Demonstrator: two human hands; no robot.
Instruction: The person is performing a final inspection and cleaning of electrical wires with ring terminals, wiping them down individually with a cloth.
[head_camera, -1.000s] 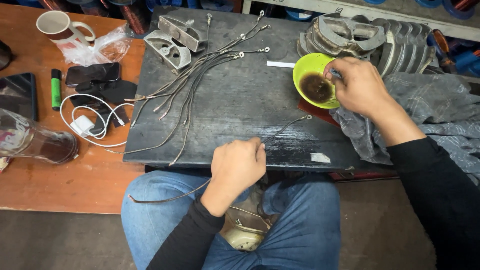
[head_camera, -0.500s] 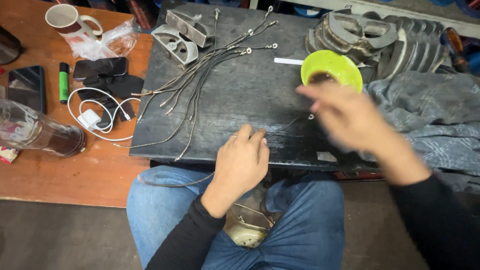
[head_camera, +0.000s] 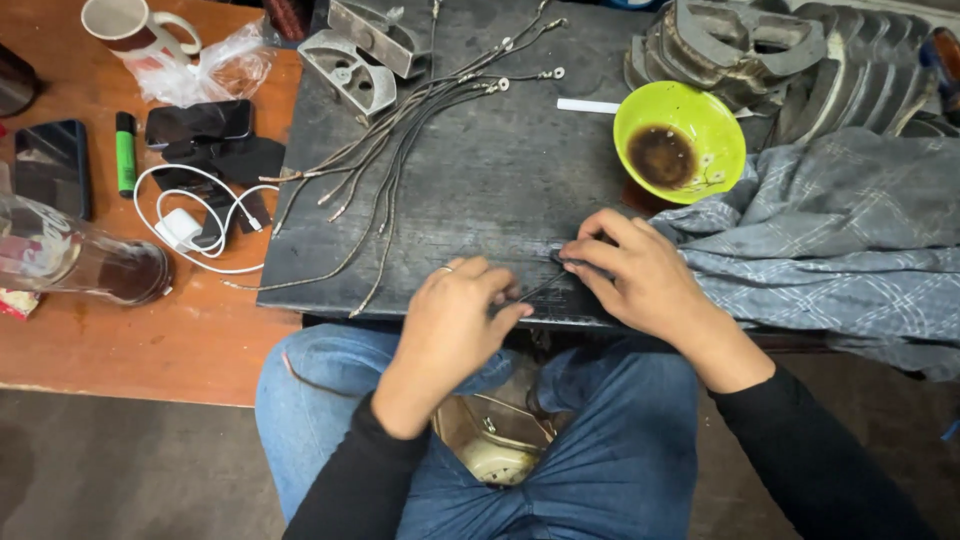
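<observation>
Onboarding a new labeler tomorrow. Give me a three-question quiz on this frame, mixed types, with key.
1. True or false: the green bowl is empty.
2. Multiple choice: what do both hands pinch at the near edge of the dark board? A) a thin wire B) the white cable C) the green marker
3. Fill in: the grey cloth lies to the ____ of the right hand.

Key
1. False: dark liquid sits in it.
2. A: the wire runs between the left hand and the right hand.
3. Right.
</observation>
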